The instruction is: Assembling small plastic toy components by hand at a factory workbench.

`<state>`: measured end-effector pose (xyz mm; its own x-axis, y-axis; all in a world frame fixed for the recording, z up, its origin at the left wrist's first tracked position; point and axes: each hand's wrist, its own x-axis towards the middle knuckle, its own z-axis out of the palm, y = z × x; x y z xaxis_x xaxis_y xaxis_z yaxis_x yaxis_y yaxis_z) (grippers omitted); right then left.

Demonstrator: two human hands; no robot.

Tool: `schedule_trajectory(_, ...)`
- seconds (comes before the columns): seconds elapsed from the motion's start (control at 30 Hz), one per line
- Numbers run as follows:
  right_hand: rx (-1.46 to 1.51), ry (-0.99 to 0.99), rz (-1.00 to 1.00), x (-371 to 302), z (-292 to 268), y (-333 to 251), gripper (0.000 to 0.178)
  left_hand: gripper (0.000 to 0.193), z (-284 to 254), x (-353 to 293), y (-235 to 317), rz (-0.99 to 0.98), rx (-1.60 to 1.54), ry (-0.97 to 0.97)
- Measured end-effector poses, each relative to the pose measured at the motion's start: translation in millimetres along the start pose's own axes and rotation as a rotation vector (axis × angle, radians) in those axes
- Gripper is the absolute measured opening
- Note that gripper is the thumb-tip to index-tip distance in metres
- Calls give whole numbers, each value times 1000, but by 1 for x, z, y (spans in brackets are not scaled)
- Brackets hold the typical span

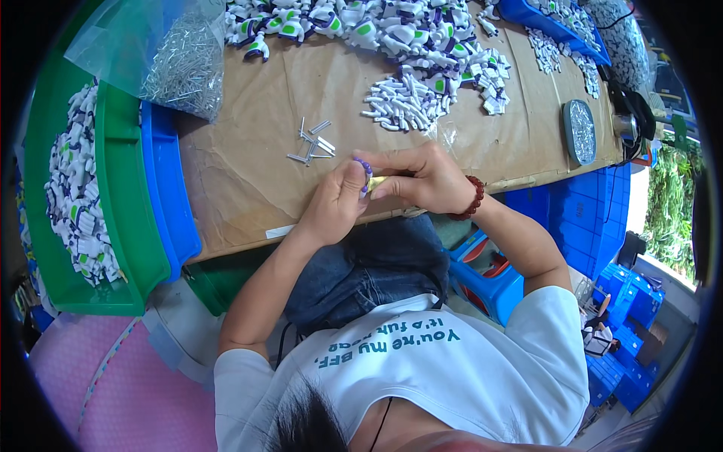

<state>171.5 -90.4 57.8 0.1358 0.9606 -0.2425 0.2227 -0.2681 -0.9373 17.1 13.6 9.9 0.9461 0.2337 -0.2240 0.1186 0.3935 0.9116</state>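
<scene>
My left hand (335,203) and my right hand (422,179) meet at the near edge of a table covered in brown paper (256,173). Between their fingertips they pinch a small purple plastic part (366,167) and a yellowish piece (379,183). Which hand bears which piece is hard to tell. My right wrist wears a dark red bead bracelet (472,200). A few short metal pins (312,143) lie loose on the paper just beyond my left hand.
A heap of white, green and purple toy parts (422,83) fills the far side. A clear bag of metal pins (181,60) sits far left. A green bin (124,226) of white parts and a blue bin (169,196) stand left; a round tin (580,132) lies right.
</scene>
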Motion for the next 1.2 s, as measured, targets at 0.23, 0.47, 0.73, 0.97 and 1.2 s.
schedule_trajectory(0.23, -115, 54, -304, 13, 7, -2, 44, 47, 3, -5, 12, -10, -301, 106)
schedule_trajectory(0.47, 273, 11, -38, 15, -9, -41, 37, 68, -40, -77, 169, 838, -829, 330)
schedule_trajectory(0.73, -526, 131, -326, 33, -10, -11, 23, 29, -75, 38, 97, 574, 1184, 665)
schedule_trajectory(0.97, -858, 101, -465, 82, 18, -6, 14, 22, -110, 100, 62, 339, 1690, 765)
schedule_trajectory(1.2, -1022, 116, -434, 87, 28, -5, 12, 31, -102, 74, 56, 320, 1481, 735)
